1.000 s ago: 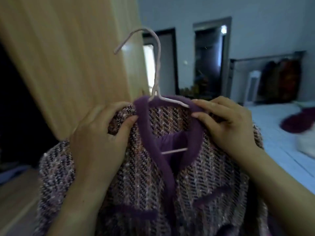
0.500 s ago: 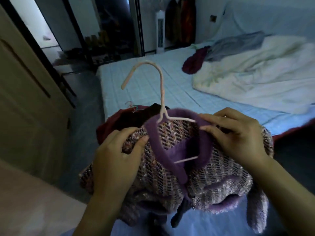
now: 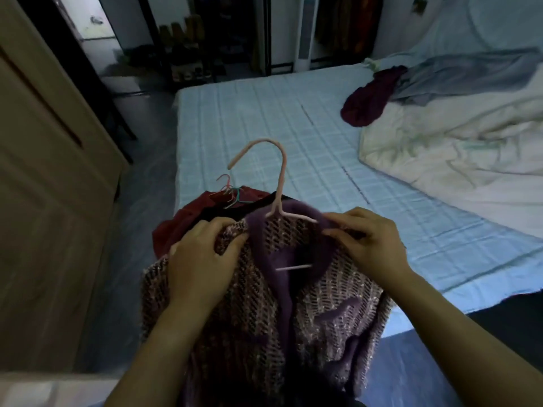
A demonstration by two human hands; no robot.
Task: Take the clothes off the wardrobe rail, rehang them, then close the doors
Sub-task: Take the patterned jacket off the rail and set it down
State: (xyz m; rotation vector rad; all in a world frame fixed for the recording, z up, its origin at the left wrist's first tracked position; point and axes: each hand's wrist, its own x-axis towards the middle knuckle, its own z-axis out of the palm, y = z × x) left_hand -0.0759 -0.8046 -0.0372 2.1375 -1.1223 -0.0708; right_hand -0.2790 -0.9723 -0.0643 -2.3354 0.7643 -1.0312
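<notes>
Jacket [image 3: 264, 312] of nubbly woven tweed, flecked pink, lilac and dark with a faint glitter, edged in a soft, fuzzy purple band round the neck, front opening and pocket flaps, hangs on a thin pale pink hanger [image 3: 280, 183] whose curved hook stands upright above the collar. It is held in the air over the near left corner of the bed [image 3: 264, 127], between the two hands. The left hand [image 3: 202, 259] grips the left shoulder, fingers curled over the top and thumb pressed on the front weave. The right hand [image 3: 370, 245] pinches the purple collar at the right shoulder between thumb and forefinger, the other fingers bent. Both forearms reach up from the lower edge. Just behind the jacket, a dark red and black pile of clothes [image 3: 188, 218] lies at the bed's left edge.
</notes>
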